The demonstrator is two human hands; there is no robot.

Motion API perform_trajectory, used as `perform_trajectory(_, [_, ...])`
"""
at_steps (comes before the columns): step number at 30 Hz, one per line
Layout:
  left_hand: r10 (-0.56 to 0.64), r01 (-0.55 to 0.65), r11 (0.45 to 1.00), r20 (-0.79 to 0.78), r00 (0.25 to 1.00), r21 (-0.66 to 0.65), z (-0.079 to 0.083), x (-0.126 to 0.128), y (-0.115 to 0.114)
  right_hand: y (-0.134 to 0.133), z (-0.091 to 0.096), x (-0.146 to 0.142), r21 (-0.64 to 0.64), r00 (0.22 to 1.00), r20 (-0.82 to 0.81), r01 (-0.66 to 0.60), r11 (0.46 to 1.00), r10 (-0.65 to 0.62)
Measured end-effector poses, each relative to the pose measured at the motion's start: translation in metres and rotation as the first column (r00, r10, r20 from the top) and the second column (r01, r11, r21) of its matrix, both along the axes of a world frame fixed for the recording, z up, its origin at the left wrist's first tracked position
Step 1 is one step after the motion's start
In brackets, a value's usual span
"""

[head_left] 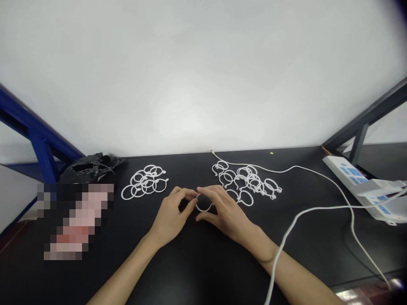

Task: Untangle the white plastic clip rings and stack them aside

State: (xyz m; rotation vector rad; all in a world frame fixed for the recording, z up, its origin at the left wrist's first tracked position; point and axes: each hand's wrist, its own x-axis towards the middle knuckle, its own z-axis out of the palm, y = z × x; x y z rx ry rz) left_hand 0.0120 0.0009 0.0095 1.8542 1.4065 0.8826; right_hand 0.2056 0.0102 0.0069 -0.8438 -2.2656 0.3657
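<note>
Both my hands meet over the black table [197,262] and pinch one white plastic ring [203,206] between them. My left hand [173,216] grips its left side with thumb and fingers. My right hand [222,209] grips the right side, fingers curled round it. A pile of several white rings [144,182] lies to the left behind my left hand. A bigger pile of white rings [246,180] lies just behind my right hand.
A white cable [305,212] crosses the table on the right and runs over my right forearm. A white power strip [365,186] sits at the far right. Crumpled black plastic [92,165] lies at the back left. A blurred patch covers the left.
</note>
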Motion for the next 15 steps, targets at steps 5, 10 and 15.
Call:
perform_trajectory(5, [0.008, -0.006, 0.998, 0.033, 0.999, -0.059, 0.0002, -0.0057, 0.0027, 0.0013, -0.0025, 0.0015, -0.042, 1.000, -0.008, -0.025, 0.999, 0.025])
perform_trajectory(10, [-0.018, 0.018, 0.998, 0.002, 1.000, -0.055, -0.0013, -0.0039, 0.0015, -0.0026, -0.0031, -0.0008, -0.090, 0.996, -0.057, -0.077, 0.993, 0.072])
perform_trajectory(15, [0.011, -0.011, 0.999, 0.002, 1.000, -0.046, 0.0013, -0.0050, 0.0014, -0.0044, 0.0005, -0.0009, -0.096, 0.995, -0.100, 0.018, 0.995, -0.028])
